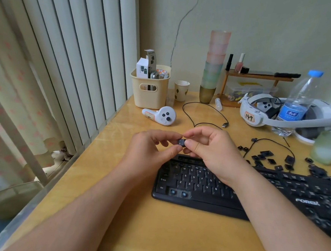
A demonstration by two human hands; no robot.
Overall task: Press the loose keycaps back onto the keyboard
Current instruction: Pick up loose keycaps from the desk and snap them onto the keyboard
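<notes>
The wooden desk [173, 232] filled the view, and across its right half lay the black keyboard [205, 186], angled away toward the right edge. Plenty of gaps there: two bare switch posts showed beside the Ctrl key on the bottom row, and more empty sockets ran along the right-hand section. Behind it on the desk, well apart from the hands, sat the scatter of loose keycaps [271, 159], small black squares, some lying upside down, tangled with a thin black cable [204, 116].

Both forearms came in from below, and the action was up above the keyboard's top-left corner. The left hand [151, 147] and the right hand [209, 147] met fingertip to fingertip, both curled, both pinching one single keycap [181, 142] held in the air between them. It looked to carry a "1", though the print was small.

A piece like that would be featherlight, hard plastic, smooth-sided and easy to fumble. The stem socket underneath is likely the weak spot, so a crooked push could jam or crack it. Best hold, by my reckoning: thumb and forefinger on two opposite side walls, legend up, leaving the top free for a straight press down onto its post in the number row, which the right hand hid.
</notes>
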